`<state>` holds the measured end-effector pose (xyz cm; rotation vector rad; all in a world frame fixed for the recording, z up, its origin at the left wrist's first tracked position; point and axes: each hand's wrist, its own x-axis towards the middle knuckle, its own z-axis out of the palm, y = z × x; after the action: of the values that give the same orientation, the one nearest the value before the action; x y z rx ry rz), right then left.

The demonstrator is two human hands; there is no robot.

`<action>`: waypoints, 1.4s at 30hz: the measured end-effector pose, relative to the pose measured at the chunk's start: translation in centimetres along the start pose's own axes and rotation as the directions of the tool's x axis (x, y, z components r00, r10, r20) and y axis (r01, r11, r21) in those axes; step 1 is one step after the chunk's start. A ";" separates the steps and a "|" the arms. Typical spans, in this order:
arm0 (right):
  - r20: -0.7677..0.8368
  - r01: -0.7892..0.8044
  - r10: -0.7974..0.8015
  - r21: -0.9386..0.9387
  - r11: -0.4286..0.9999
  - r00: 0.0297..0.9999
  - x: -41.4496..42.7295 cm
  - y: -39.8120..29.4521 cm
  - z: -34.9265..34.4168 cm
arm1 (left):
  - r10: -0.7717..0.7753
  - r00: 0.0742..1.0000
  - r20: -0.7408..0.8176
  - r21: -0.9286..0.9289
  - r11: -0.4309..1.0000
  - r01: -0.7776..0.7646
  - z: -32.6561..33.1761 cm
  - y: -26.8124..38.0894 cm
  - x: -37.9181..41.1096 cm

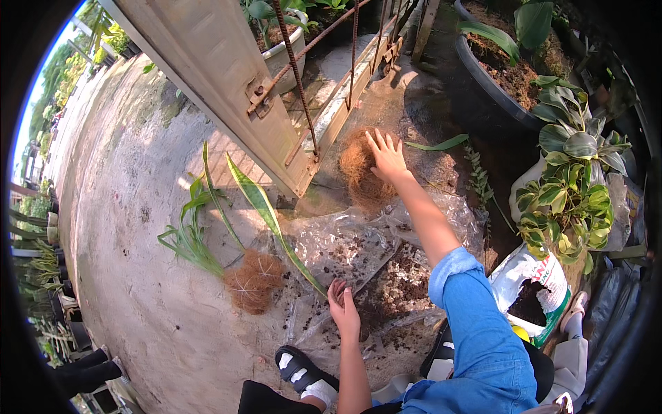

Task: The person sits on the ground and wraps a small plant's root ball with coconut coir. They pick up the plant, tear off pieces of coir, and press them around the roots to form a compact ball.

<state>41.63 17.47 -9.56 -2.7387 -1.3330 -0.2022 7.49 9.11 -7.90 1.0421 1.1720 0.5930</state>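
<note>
My left hand is low in the middle, its fingers curled at the base of a long snake plant leaf with yellow edges. The leaf's lower end is partly hidden by the fingers. Farther forward, my right hand lies with spread fingers on a loose heap of brown coconut fibre. Left of my left hand, two fibre-wrapped root balls tied with pale string rest on the concrete, with a narrow leaf and a grassy green plant rising from them. Clear plastic sheeting strewn with dark soil lies between my hands.
A metal gate with rusty bars stands ahead. At right are a large black pot, variegated potted plants and a torn white bag of soil. One person's foot is beside the bag; another's legs show lower left.
</note>
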 end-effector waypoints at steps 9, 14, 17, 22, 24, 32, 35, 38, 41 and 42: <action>0.049 -0.267 0.263 0.241 0.933 0.963 -0.3 2.5 -2.9 | 0.021 1.000 -0.021 -0.034 0.999 -0.022 -1.1 0.6 -0.7; 0.290 -0.299 0.147 0.601 0.741 0.946 1.6 6.2 -13.1 | 0.051 0.999 0.015 -0.094 0.994 -0.049 -0.2 2.1 -2.2; 0.106 -0.171 0.135 0.549 0.818 0.985 0.8 8.9 -20.0 | 0.159 0.982 0.102 -0.123 0.982 -0.146 1.8 3.6 -4.1; 0.068 -0.077 0.043 0.648 0.757 0.997 -1.8 7.5 -33.3 | 0.261 0.946 0.194 -0.174 0.958 -0.229 2.5 7.7 -7.5; 0.090 -0.063 -0.006 0.742 0.668 0.996 -4.8 5.0 -38.6 | 0.301 0.931 0.208 -0.244 0.937 -0.249 2.3 9.5 -8.8; 0.148 -0.138 -0.011 0.943 0.301 0.989 -15.5 2.0 -41.7 | 0.205 0.880 0.428 -0.448 0.894 0.009 3.3 19.5 -14.6; 0.202 -0.198 -0.124 0.979 0.044 0.971 -20.3 -2.6 -41.8 | 0.215 0.818 0.534 -0.478 0.875 0.083 1.1 21.3 -14.8; 0.275 -0.268 -0.127 0.961 0.070 0.953 -23.2 -4.6 -40.3 | 0.196 0.748 0.634 -0.531 0.814 0.236 0.1 22.1 -15.9; 0.292 -0.223 -0.117 0.887 0.404 0.949 -24.4 -5.2 -38.4 | 0.270 0.794 0.544 -0.443 0.896 0.000 -0.9 21.8 -16.6; 0.224 -0.153 -0.088 0.855 0.496 0.971 -24.4 -3.7 -37.0 | 0.239 0.844 0.481 -0.426 0.905 -0.014 -0.6 22.0 -17.8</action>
<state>20.91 -4.29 23.25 -1.8941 -0.9827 0.6727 4.02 4.04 19.76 0.8459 0.4641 0.5783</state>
